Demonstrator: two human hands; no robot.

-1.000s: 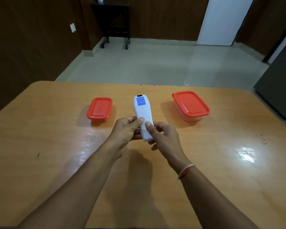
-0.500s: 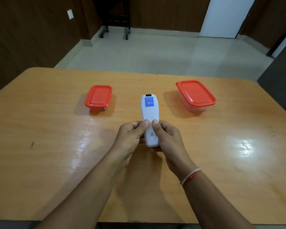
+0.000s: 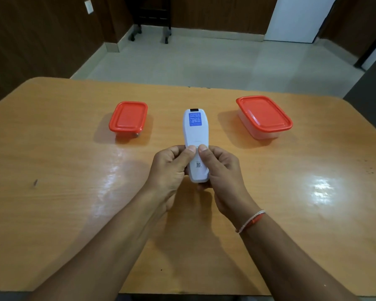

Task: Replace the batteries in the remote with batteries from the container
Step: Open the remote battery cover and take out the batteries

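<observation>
Under both hands (image 3: 170,168), the remote's (image 3: 196,135) lower sides are hidden.

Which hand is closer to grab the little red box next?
Probably the left hand: the small red-lidded container sits on its side of the remote. Both hands grip the remote now.

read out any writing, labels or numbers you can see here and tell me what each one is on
Blue sticker on the back of the white remote: several lines of white print, too small and blurred to read for certain; the lower lines look like phone numbers.
Near the remote's lower end: a small QR code with a tiny line of print above and below it, unreadable.
The two red-lidded containers and the table: no text visible.
</observation>
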